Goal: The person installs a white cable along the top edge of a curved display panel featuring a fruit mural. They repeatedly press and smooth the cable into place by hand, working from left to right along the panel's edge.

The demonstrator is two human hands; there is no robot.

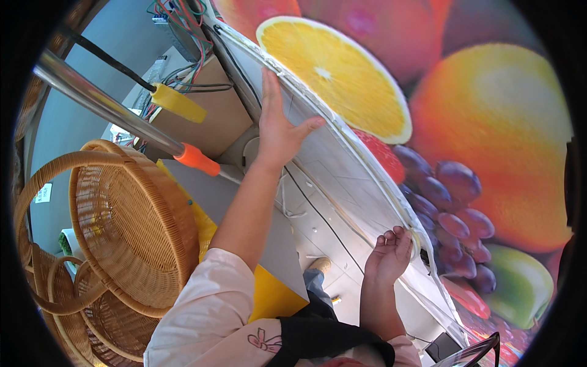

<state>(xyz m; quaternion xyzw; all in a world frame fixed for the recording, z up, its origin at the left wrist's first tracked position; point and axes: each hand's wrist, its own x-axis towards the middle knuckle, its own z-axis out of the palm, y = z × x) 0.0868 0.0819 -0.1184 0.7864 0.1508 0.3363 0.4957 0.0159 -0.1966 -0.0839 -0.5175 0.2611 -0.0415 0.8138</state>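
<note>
A large panel printed with fruit [481, 137] spans the right side, its white rim [339, 124] running diagonally. My left hand [277, 128] reaches to the panel's inner side, fingers straight against it just below the rim and the thumb spread toward the edge. Nothing shows in its grasp. Lower along the same rim, my right hand [390, 252] has its fingers curled and its fingertips at the white edge. Whether they pinch the edge or only press on it cannot be made out. A gap in the rim with something dark [425, 259] lies just beyond this hand.
Wicker baskets [133, 220] crowd the left. A metal pole with an orange end [197, 158] slants past my left forearm, near a yellow-wrapped cable end [179, 103]. Loose wires [192, 46] hang at the top. Below are a grey-and-yellow board [275, 247] and the tiled floor [316, 229] with a black cable.
</note>
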